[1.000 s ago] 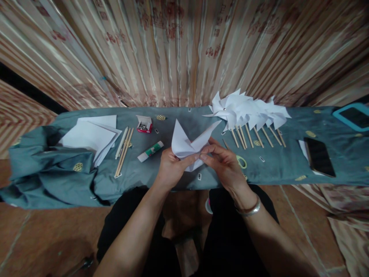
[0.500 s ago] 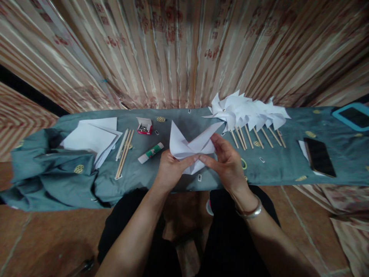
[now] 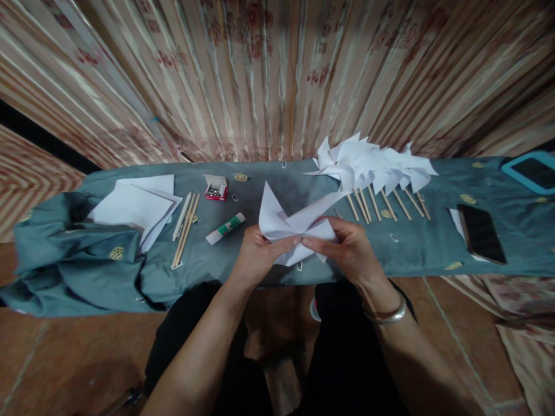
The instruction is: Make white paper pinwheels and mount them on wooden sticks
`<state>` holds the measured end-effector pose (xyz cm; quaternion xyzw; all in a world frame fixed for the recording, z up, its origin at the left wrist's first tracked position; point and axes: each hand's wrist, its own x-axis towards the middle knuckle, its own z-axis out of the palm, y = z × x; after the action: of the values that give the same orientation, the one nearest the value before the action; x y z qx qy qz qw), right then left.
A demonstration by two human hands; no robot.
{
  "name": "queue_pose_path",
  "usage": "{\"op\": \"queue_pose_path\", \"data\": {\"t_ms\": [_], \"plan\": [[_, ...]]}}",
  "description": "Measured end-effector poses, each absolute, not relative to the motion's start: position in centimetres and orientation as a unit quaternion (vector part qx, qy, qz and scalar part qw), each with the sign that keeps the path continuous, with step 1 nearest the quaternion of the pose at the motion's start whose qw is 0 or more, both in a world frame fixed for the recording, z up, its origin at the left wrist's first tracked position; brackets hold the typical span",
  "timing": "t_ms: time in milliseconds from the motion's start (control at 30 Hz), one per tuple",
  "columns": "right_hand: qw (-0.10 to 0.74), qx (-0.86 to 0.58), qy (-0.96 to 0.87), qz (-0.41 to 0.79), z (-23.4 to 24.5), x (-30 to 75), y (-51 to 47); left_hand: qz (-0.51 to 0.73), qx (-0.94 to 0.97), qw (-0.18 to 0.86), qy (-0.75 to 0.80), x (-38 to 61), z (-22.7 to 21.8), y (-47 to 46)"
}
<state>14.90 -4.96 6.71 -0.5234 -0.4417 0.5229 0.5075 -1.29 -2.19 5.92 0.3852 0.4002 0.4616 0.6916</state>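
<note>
A white paper pinwheel (image 3: 295, 222), with its points curled inward, is held between both hands above the cloth-covered table. My left hand (image 3: 259, 251) pinches its left side, thumb pressed near the centre. From the right, my right hand (image 3: 349, 245) grips the paper, its thumb meeting the left thumb at the middle. The fingers behind the paper are mostly hidden. A glue stick (image 3: 225, 228) lies just left of my left hand. Behind my right hand, several finished-looking white pinwheels (image 3: 373, 162) on wooden sticks (image 3: 363, 207) lie overlapping in a row.
To the left lie white paper sheets (image 3: 134, 202), a white pen (image 3: 182, 216), wooden sticks (image 3: 187, 231) and an open red box (image 3: 215, 189) of small metal pieces. A dark phone (image 3: 482, 234) and a blue-framed device (image 3: 533, 173) lie right. A curtain (image 3: 260, 86) hangs behind the table.
My right hand has shifted slightly right and drawn more paper in toward the centre; another curled fold now shows on the right side. My left hand keeps its pinch.
</note>
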Motion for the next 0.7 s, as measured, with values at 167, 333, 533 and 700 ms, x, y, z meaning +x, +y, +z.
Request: {"op": "queue_pose_path", "data": {"t_ms": [167, 333, 533, 700], "plan": [[0.498, -0.525, -0.448, 0.526, 6.62, 15.16, -5.08, 0.445, 0.398, 0.691, 0.407, -1.33, 5.73, -2.31], [0.505, -0.515, -0.446, 0.530, 6.23, 15.31, -5.25, 0.436, 0.408, 0.687, 0.414, -1.40, 5.36, -2.29], [0.509, -0.515, -0.441, 0.530, 6.25, 15.17, -5.26, 0.442, 0.401, 0.694, 0.402, -1.38, 5.32, -2.24], [0.509, -0.519, -0.437, 0.529, 6.46, 14.99, -5.23, 0.455, 0.424, 0.662, 0.419, -1.51, 5.47, -2.28]]}}
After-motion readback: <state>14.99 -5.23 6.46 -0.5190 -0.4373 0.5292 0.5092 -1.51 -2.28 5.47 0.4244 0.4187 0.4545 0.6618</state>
